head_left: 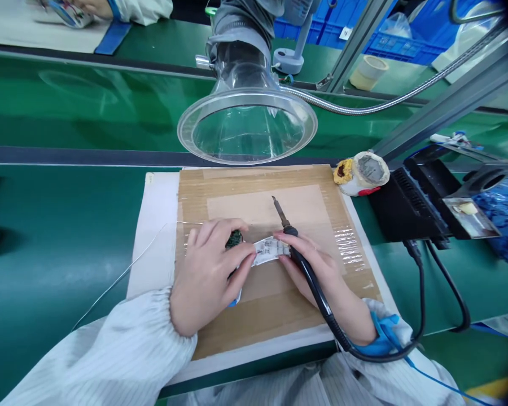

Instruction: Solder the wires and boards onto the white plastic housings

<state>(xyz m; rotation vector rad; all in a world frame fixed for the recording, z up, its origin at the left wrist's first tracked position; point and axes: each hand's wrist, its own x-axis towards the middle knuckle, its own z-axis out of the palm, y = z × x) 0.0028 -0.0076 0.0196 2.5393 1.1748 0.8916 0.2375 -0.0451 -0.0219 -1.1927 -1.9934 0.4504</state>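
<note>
My left hand (211, 270) rests on the brown cardboard mat (279, 293), fingers curled over a small green circuit board (234, 238) and the left end of a white labelled part (268, 248). A thin solder wire (122, 276) runs from under that hand off to the left. My right hand (317, 270) grips the black handle of a soldering iron (286, 224), whose tip points up and away, clear of the part. The right fingertips also touch the white part's right end.
A clear fume-extraction funnel (248, 127) hangs above the mat's far edge. A tip-cleaner holder (361, 172) and a black soldering station (423, 200) stand at the right, with the iron's cable (419, 316) looping by my right wrist. Green conveyor belt (68, 118) beyond; another person's sleeve (144, 8) at top left.
</note>
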